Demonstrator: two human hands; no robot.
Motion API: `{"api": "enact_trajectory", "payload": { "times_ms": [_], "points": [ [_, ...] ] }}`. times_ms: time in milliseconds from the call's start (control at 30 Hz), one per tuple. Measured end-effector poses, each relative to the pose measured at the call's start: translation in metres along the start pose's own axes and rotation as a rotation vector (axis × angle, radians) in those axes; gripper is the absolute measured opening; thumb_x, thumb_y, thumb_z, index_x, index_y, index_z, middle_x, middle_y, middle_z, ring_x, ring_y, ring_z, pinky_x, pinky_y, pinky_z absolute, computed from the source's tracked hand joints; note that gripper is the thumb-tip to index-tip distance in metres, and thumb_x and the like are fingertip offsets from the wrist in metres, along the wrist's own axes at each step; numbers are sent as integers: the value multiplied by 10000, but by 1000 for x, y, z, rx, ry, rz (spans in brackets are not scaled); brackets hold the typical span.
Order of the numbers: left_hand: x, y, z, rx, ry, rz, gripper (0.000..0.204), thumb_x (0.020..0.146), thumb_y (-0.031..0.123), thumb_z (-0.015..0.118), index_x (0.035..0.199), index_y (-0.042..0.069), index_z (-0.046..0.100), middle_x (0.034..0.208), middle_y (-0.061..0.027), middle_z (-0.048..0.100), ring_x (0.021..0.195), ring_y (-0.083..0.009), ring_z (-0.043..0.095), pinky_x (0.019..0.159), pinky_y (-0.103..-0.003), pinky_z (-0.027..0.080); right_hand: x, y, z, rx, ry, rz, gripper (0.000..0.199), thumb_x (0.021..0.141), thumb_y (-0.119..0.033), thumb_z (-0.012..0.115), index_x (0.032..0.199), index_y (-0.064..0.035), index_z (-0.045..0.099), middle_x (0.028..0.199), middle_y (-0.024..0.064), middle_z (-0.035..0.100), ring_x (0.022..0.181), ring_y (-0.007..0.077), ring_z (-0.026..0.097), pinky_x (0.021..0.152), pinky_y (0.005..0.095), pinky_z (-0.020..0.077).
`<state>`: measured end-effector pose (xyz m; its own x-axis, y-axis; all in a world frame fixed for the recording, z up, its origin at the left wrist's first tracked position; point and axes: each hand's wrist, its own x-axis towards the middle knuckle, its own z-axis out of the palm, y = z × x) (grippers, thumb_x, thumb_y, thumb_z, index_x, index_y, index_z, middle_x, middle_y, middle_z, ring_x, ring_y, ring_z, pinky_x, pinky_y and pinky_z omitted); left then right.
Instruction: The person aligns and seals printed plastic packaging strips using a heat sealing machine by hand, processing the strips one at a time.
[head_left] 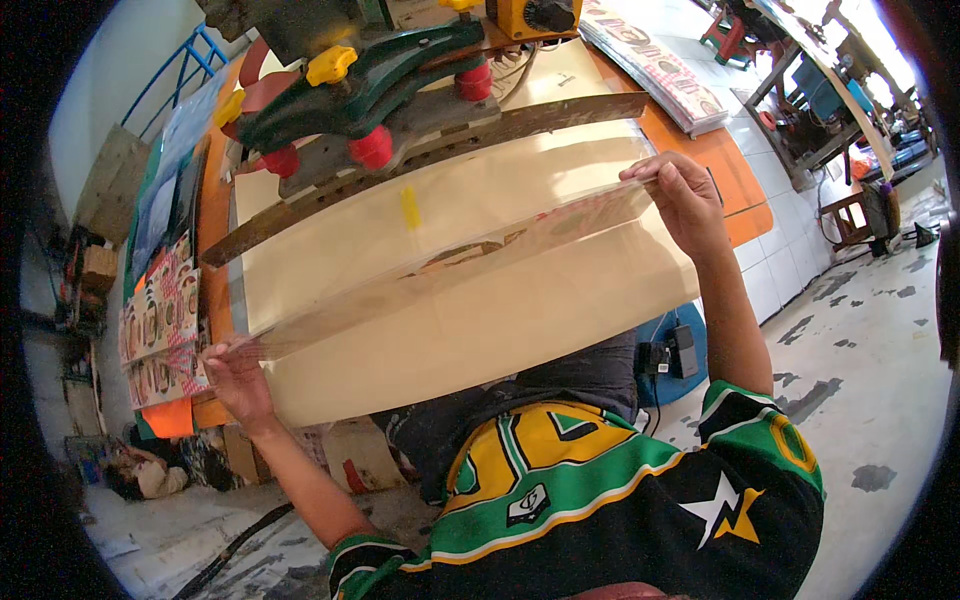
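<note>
A long, clear plastic sheet [380, 284] stretches between my two hands, slanting up from left to right and catching reflections. My left hand [238, 384] pinches its left end near the table's left edge. At the other end, my right hand [688, 205] grips the far right corner between thumb and fingers. Beneath it lies a broad cream sheet [500, 335] whose front edge hangs over my lap. A strip of yellow tape [410, 207] marks the cream surface. Beyond the plastic, a long metal bar [430, 150] runs across under the machine.
The machine has a dark green arm [370, 95] with red feet and yellow knobs. Printed plastic packages lie stacked at the far right [660, 70] and the left [165, 320] of the orange table [735, 180]. Black adapters [680, 350] rest on a blue seat. Another person [150, 470] is low at the left.
</note>
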<state>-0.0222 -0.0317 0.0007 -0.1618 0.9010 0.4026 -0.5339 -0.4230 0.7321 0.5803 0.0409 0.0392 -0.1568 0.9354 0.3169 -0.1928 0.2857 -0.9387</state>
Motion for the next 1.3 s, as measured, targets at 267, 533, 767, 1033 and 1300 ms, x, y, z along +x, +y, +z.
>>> {"api": "enact_trajectory", "payload": {
  "times_ms": [267,533,767,1033,1300],
  "points": [
    [-20,0,-20,990,78,-105,223,934,154,644,1103,11,623,980,-3,631,863,-87,569,763,-226,461,-21,21,-31,-371,9,204,337,940,-298,626,1072,11,658,933,39,672,886,112,589,810,290,464],
    [-3,-3,14,821,173,-302,238,958,178,625,1112,-1,599,780,48,564,711,-30,474,650,-184,392,-22,12,-18,-530,79,360,343,914,-267,658,1113,10,624,845,36,680,751,87,589,682,259,479],
    [22,-24,59,1241,162,-190,359,966,182,601,1272,-2,562,732,44,520,642,-25,380,583,-174,319,2,-5,24,-1119,167,440,415,911,-359,610,1294,-215,542,733,135,679,671,236,681,648,344,497],
    [48,-40,45,1446,48,-162,381,984,292,553,1213,2,645,1076,-119,695,912,-145,618,826,-284,473,26,25,14,-1307,161,241,334,949,-419,541,1202,-235,659,881,147,692,857,313,642,782,416,466],
    [57,-44,43,1507,53,-222,382,988,301,537,1201,6,652,1063,-131,709,928,-152,634,846,-289,476,35,34,9,-1291,225,204,270,934,-360,544,1082,-203,707,917,126,705,865,341,654,792,454,487]
  ]
}}
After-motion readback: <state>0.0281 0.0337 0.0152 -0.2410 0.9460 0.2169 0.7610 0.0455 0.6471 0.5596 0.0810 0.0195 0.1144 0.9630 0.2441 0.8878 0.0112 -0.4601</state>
